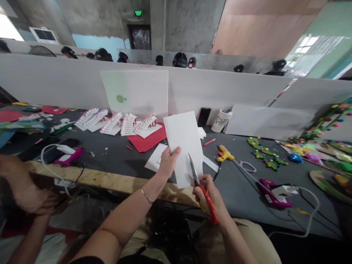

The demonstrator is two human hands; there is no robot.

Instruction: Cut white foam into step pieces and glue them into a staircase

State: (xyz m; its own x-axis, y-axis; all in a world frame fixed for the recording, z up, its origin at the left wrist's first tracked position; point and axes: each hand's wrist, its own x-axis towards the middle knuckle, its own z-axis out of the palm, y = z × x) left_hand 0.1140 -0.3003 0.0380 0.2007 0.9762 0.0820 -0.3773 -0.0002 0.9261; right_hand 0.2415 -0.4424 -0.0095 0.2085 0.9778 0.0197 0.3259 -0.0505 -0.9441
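1. The person's left hand [169, 163], at lower centre, pinches the left edge of a white card sheet [184, 146], thumb on the near face and fingers pressed together behind it. A thin bracelet [146, 196] circles that wrist.
2. The sheet stands tilted upright in the air at centre, above the table's wooden edge [110, 179].
3. The right hand [208, 196] grips red-handled scissors [206, 205], fingers curled around the handles. Their metal blades [193, 169] lie against the sheet's lower right part.
4. Beyond the sheet, at centre, white paper stair models [112, 124] stand beside a red sheet [147, 140].
5. At right, a yellow hot glue gun [224, 154] lies on the grey tabletop [236, 183].
6. At lower left, another person's hand [30, 196] shows, blurred.
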